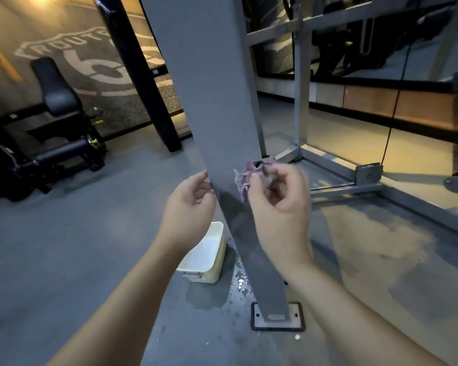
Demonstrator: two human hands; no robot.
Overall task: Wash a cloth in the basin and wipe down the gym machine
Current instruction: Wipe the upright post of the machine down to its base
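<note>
Grey machine post [217, 107]: long axis slanting from upper left down to a bolted foot plate [277, 317] on the floor [64, 260], lower face darker, wet-looking. Cream basin [205, 253] on the floor just left of the post's lower end, long axis running away from the camera, water drops beside it. Right hand [278, 204] gripping bunched purple cloth [249, 175] against the post's right edge. Left hand [188, 204] loosely curled, holding nothing, fingertips touching the post's left edge.
</note>
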